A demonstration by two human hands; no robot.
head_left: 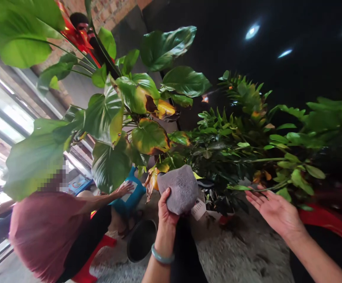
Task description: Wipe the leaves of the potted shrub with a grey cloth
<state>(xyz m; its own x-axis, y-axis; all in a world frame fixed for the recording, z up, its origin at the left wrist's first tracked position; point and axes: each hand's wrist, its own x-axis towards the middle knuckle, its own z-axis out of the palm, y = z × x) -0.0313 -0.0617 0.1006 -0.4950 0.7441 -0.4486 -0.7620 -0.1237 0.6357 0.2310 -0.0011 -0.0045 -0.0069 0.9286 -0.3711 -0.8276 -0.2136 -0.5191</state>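
Observation:
My left hand (168,210), with a pale green bangle on the wrist, grips a grey fuzzy cloth-like thing (181,188) from its lower left side. It looks plump, with pointed upper corners; its exact kind is unclear. My right hand (274,210) is open, palm turned up and fingers stretched out, holding nothing. Its fingertips are close to a leafy green stem (271,186), and I cannot tell whether they touch. Large green leaves (150,135) with yellow and brown edges hang just above the grey thing.
At left, a person in a pink shirt (45,232) sits on a red stool (98,255), one hand on a blue thing with a pale label (131,194). A black bucket (141,240) stands on the floor. Dense plants (224,137) fill the middle and right, before a dark shiny wall (232,51).

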